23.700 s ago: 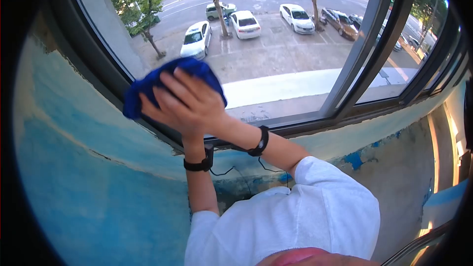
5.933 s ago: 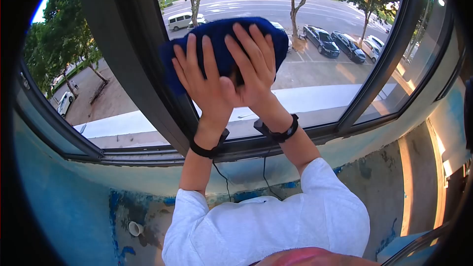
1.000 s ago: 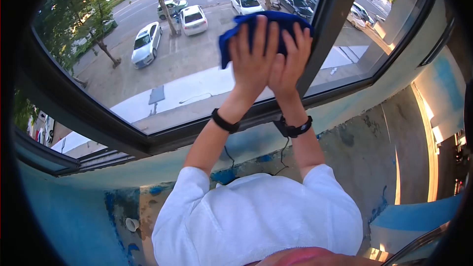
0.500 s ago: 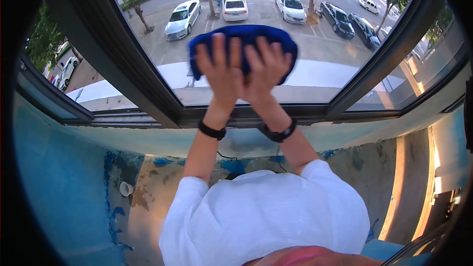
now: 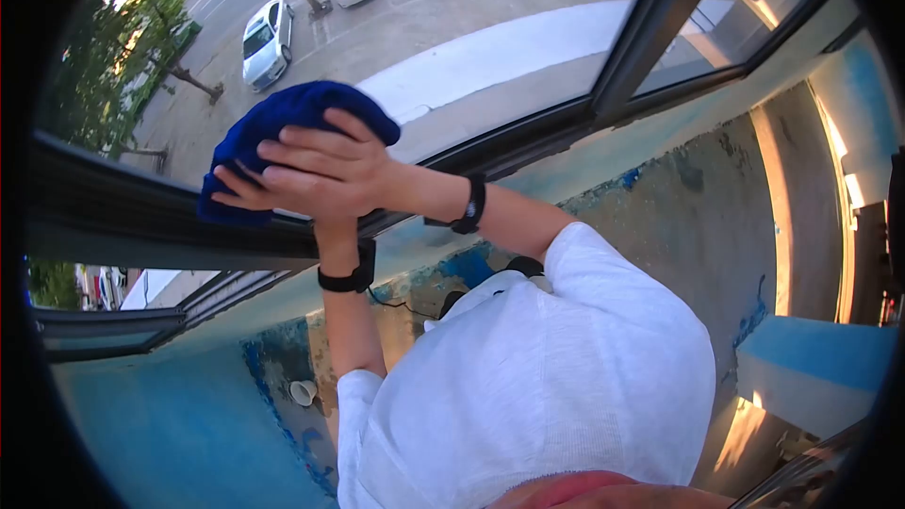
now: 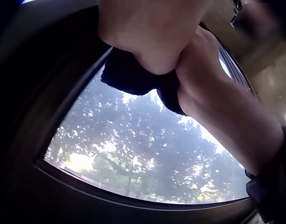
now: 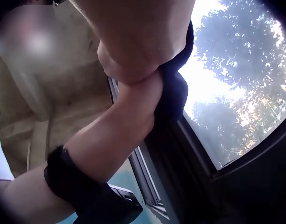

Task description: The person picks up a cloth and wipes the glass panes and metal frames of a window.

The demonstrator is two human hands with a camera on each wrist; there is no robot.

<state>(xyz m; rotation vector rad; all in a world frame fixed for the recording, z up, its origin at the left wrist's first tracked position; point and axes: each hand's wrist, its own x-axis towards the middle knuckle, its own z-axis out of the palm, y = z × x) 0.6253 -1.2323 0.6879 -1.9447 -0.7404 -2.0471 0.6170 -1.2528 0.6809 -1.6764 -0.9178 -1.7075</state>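
Note:
A blue cloth [image 5: 302, 113] lies against the window glass at the lower left of the pane in the head view, beside the dark frame. My right hand [image 5: 325, 165] rests flat over it, fingers stretched to the left. Beneath it is my left hand [image 5: 247, 193], mostly hidden, with a few fingertips showing on the cloth's lower edge. The wrists cross close together. In the left wrist view the cloth [image 6: 126, 72] looks dark and hangs past the hand's edge; in the right wrist view the cloth [image 7: 173, 95] bulges beside the hands.
A dark window frame [image 5: 613, 85] divides the panes, with a lower rail and sill under the arms. Blue peeling wall [image 5: 179, 424] stands below. A white pipe end [image 5: 303, 393] sticks up near the floor. Parked cars [image 5: 269, 42] and trees are outside.
Both hands have swept the cloth from the right side of the pane through its middle to the left. The right hand now overlaps the left. The head view has tilted.

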